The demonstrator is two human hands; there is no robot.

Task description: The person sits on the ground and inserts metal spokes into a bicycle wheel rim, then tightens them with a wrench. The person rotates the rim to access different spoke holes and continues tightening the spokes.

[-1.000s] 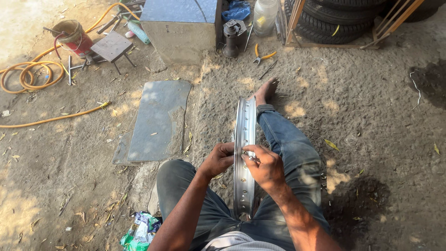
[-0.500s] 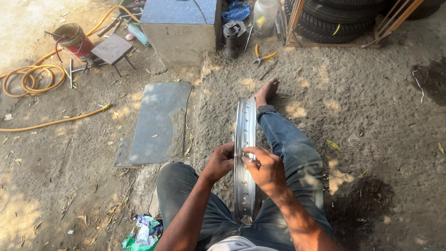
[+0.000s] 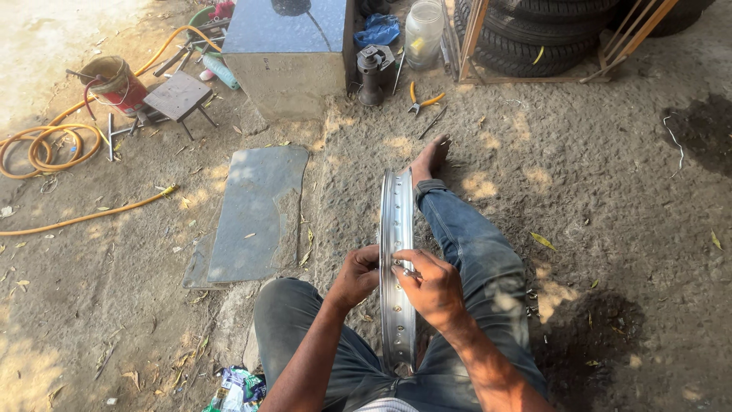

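I sit on the dirt ground (image 3: 610,229) with a bare metal wheel rim (image 3: 396,229) standing upright on its edge between my legs, its drilled holes running along the channel. My left hand (image 3: 357,276) is wrapped around the rim's left side, fingers curled against the metal. My right hand (image 3: 428,286) rests on the rim's right edge and pinches a small metal piece (image 3: 406,269) against it; what kind of piece it is I cannot tell.

My right leg in blue jeans (image 3: 465,244) stretches forward just beside the rim, ending in my bare foot (image 3: 429,159). Near my left thigh lies some crumpled wrapper litter (image 3: 236,387).

To the left of the rim a flat grey slab (image 3: 255,210) lies on the ground. Beyond it an orange hose (image 3: 84,217) snakes across the dirt to a coil (image 3: 46,149).

Further off stand a small metal stool (image 3: 178,95), a red bucket (image 3: 114,82), a large grey metal box (image 3: 290,49), a small jack (image 3: 372,69) and yellow-handled pliers (image 3: 423,101). At the far edge are a clear plastic jar (image 3: 423,30) and stacked tyres (image 3: 549,30).
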